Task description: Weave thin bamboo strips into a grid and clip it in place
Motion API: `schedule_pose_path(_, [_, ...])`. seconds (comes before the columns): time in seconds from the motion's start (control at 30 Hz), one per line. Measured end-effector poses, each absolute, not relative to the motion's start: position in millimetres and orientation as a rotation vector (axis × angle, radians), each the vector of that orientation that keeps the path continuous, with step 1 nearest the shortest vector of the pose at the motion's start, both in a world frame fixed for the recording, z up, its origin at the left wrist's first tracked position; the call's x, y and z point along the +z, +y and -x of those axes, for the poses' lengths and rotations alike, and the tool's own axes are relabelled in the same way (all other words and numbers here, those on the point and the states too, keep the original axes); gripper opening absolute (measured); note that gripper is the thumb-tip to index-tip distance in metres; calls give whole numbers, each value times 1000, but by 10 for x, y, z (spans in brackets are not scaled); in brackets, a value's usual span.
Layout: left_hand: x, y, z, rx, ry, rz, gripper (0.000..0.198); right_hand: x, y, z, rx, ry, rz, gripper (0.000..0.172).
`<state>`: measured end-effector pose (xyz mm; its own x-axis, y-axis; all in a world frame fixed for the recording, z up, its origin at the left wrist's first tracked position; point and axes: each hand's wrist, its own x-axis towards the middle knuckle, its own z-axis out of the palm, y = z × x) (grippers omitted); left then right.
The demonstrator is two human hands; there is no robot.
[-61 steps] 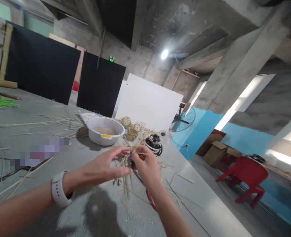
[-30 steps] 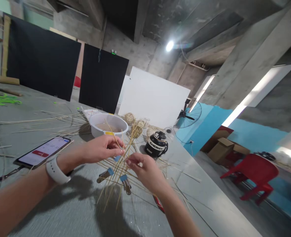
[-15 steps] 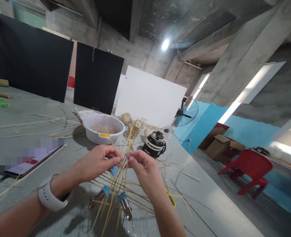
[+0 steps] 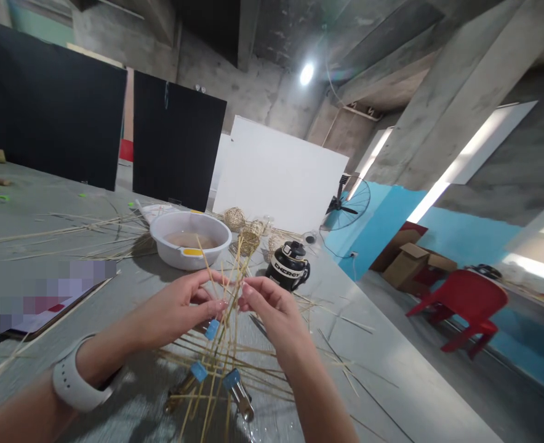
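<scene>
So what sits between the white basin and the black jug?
In the head view, small woven balls sit between the white basin and the black jug.

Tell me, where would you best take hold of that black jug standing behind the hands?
Probably by the handle on the black jug. It stands upright on the table, and the loop sticks out on its right side with bare table next to it, so a grip could come from the right, away from the bamboo strips.

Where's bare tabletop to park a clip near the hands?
Bare patch on the grey tabletop right of the right hand, below the black jug. Crowded: crossed bamboo strips under both hands; left hand side holds the white basin.
</scene>
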<state>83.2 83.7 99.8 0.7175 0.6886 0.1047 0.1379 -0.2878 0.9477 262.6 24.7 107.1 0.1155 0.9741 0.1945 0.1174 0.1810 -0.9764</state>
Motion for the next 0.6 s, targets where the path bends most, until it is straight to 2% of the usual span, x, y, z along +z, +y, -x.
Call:
schedule_pose_path(0.2, [1012,735,-887,551,650,-1798,31,1142,279,-2613,860,-1260,1190,33])
schedule_pose_path(0.27, [1016,763,-921,548,664,-1760,34,1164,310,-2628,869,-1272,1196,33])
schedule_pose_path(0.43, [1142,983,-1011,807,711,-1601,50,1145,416,-2680,915,-1264,1196,33])
schedule_pose_path(0.6, [1232,1146,-1059,675,681,-1472,51,1137,496,-2714,971,-1251,1179,33])
